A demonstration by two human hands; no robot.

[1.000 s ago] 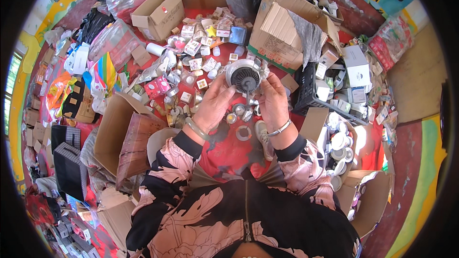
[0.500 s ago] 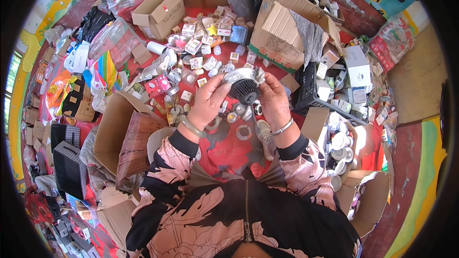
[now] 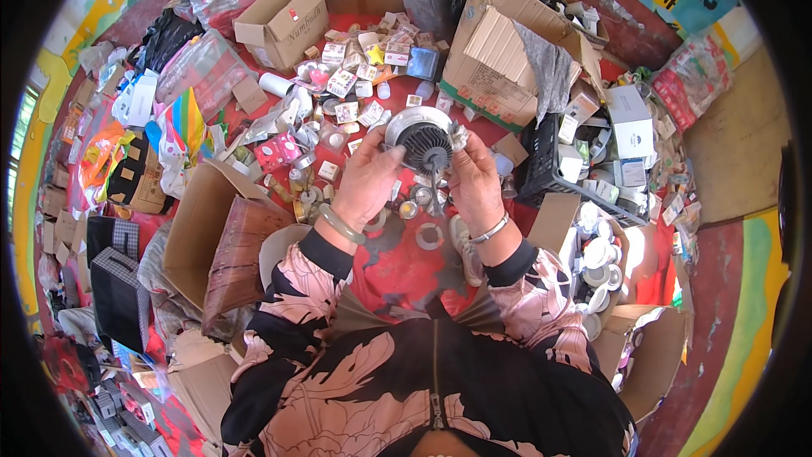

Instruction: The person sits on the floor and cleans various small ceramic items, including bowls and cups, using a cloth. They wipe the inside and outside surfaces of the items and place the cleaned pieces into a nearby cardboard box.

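Observation:
A round recessed downlight [image 3: 425, 149] with a silvery rim and a dark finned heat sink is held up in front of me, its finned back toward me. My left hand [image 3: 369, 178] grips the rim on the left, thumb resting near the fins. On the other side, my right hand [image 3: 475, 182] pinches the edge beside a small metal clip [image 3: 458, 135]. A dark cable [image 3: 436, 190] hangs down from the lamp's middle. Below it, small round lamps and white rings [image 3: 430, 235] lie on the red floor.
Small white boxes [image 3: 342, 82] are scattered ahead. A black crate [image 3: 541, 171] full of packages stands to the right, near a carton of white round lamps [image 3: 599, 267]. An open cardboard box [image 3: 203, 237] is at my left. A large torn carton [image 3: 491, 59] stands farther off.
The downlight has been tilted so that its finned back faces me more fully. My hands have turned with it and stay on its rim.

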